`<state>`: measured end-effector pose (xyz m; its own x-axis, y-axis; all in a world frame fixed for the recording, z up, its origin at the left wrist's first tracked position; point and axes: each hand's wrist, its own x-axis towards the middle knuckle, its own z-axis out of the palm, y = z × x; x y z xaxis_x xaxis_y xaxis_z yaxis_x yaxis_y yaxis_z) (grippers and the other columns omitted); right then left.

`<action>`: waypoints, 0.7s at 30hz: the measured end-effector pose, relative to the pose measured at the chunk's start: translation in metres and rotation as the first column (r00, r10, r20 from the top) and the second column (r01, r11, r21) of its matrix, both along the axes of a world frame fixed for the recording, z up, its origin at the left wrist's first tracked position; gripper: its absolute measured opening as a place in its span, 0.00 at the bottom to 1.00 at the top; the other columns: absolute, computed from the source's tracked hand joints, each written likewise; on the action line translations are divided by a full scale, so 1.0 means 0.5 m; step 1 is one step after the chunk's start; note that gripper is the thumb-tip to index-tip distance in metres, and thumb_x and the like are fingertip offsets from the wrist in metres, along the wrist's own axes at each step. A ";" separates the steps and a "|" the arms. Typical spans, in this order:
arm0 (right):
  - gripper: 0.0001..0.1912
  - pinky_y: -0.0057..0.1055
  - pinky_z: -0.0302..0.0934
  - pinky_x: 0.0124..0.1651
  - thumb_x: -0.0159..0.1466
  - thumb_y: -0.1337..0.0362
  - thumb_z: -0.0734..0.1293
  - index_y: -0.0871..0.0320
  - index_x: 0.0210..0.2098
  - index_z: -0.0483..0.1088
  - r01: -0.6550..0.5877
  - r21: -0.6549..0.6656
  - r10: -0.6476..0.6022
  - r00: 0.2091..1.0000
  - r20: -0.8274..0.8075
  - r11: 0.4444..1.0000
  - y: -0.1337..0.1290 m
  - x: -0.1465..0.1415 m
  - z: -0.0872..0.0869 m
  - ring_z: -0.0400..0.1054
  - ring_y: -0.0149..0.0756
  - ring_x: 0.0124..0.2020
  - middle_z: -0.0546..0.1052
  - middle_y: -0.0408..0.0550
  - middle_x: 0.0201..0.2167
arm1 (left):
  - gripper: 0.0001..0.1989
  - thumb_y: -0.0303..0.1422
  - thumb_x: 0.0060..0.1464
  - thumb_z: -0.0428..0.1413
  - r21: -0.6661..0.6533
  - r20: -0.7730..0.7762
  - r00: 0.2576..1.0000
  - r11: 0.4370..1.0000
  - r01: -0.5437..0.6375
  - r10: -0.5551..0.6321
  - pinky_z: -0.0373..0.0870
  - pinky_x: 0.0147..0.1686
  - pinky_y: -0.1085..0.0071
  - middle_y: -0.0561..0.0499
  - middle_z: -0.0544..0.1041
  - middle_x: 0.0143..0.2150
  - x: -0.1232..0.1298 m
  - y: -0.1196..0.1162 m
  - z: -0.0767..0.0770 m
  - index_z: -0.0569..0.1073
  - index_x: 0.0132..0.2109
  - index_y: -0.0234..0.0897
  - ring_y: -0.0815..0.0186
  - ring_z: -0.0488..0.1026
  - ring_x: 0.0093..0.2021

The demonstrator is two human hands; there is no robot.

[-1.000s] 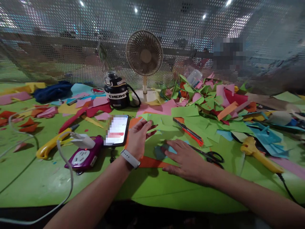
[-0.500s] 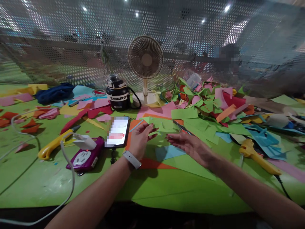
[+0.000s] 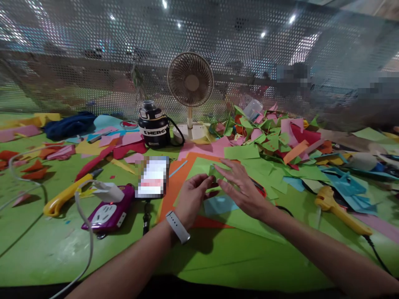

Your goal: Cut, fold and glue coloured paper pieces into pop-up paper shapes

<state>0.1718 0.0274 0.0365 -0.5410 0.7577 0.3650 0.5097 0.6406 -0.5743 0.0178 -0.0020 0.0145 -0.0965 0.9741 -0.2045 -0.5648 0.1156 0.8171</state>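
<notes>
My left hand [image 3: 193, 197], with a pale watch strap [image 3: 178, 226] at its wrist, pinches a small folded piece of green paper [image 3: 212, 171] between thumb and fingers. Close beside it, my right hand [image 3: 245, 189] has its fingers stretched out, the tips at the paper's right side; I cannot tell whether they touch it. Beneath both hands lie a large green sheet [image 3: 199, 168], an orange sheet [image 3: 173, 193] and a light blue piece [image 3: 220, 204]. A black and red object [image 3: 259, 189], partly hidden, lies behind my right hand.
Left are a phone [image 3: 152, 176], a purple power strip [image 3: 107, 214] with a white plug and cable, and a yellow-handled tool [image 3: 67, 194]. A bottle [image 3: 153, 126] and fan [image 3: 190, 81] stand behind. Paper scraps [image 3: 274, 133] pile up right, near a yellow glue gun [image 3: 339, 209].
My right hand has moved left and its fingers have come up beside my left hand. My left hand has shifted slightly right and lower in the picture. The view has tilted a little.
</notes>
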 end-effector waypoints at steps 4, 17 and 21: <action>0.25 0.51 0.48 0.62 0.67 0.53 0.56 0.54 0.59 0.63 0.002 0.151 -0.022 0.991 0.132 0.989 0.002 -0.006 -0.014 0.49 0.46 0.64 0.59 0.55 0.62 | 0.12 0.33 0.37 0.67 -0.012 0.010 1.000 1.000 -0.018 0.018 0.75 0.30 0.71 0.53 0.74 0.28 0.004 -0.001 0.004 0.74 0.29 0.33 0.70 0.72 0.30; 0.24 0.52 0.50 0.61 0.67 0.54 0.56 0.55 0.60 0.63 0.007 0.226 -0.053 0.979 0.195 0.974 0.006 -0.008 -0.017 0.51 0.48 0.62 0.61 0.57 0.61 | 0.13 0.34 0.36 0.67 -0.008 -0.011 1.000 1.000 -0.024 0.024 0.75 0.32 0.70 0.55 0.73 0.27 0.007 -0.004 0.006 0.73 0.29 0.34 0.70 0.70 0.29; 0.23 0.53 0.51 0.60 0.67 0.55 0.57 0.52 0.59 0.62 0.008 0.256 -0.057 0.981 0.184 0.967 0.008 -0.008 -0.020 0.53 0.48 0.62 0.63 0.56 0.60 | 0.14 0.35 0.35 0.68 0.000 -0.016 1.000 1.000 -0.015 0.015 0.75 0.31 0.69 0.55 0.73 0.27 0.008 -0.004 0.007 0.73 0.29 0.34 0.71 0.70 0.28</action>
<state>0.1680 0.0314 0.0267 -0.5954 0.6719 0.4405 0.6158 0.7338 -0.2871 0.0217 -0.0040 0.0181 -0.1147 0.9724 -0.2033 -0.5537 0.1074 0.8258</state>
